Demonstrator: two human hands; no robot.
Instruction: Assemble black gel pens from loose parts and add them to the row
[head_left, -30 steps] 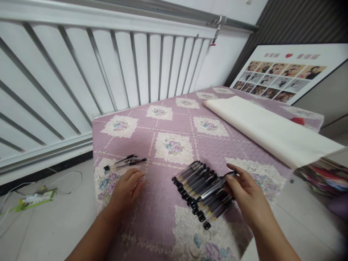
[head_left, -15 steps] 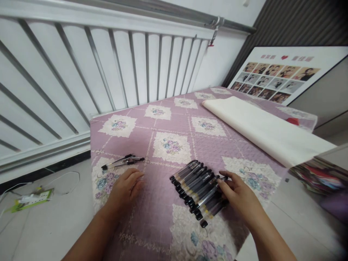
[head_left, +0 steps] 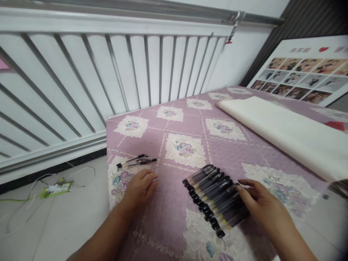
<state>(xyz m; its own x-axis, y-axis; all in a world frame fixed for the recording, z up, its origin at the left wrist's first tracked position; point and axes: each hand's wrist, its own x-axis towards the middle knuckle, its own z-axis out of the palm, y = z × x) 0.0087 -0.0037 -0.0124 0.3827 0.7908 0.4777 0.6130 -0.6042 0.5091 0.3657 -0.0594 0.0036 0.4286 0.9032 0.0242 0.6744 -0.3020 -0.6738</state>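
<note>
A row of several black capped pens [head_left: 210, 190] lies side by side on a purple floral quilt [head_left: 185, 130]. My right hand [head_left: 262, 208] rests flat on the right ends of these pens, fingers spread over them, holding none. On the quilt to the left, my left hand [head_left: 141, 186] lies palm down with fingers loosely together and nothing in it. Just beyond it sits a small cluster of loose pens [head_left: 136, 160].
A long cream paper roll [head_left: 285, 132] lies across the quilt's far right. White railing [head_left: 108, 76] stands behind. A framed photo collage [head_left: 299, 78] leans at the right wall. A green power strip with cables [head_left: 56, 188] lies on the floor at left.
My right hand held one pen lifted over the row, then lowered it into the row and now lies flat on the pens. The view shifted slightly left. My left hand stayed put.
</note>
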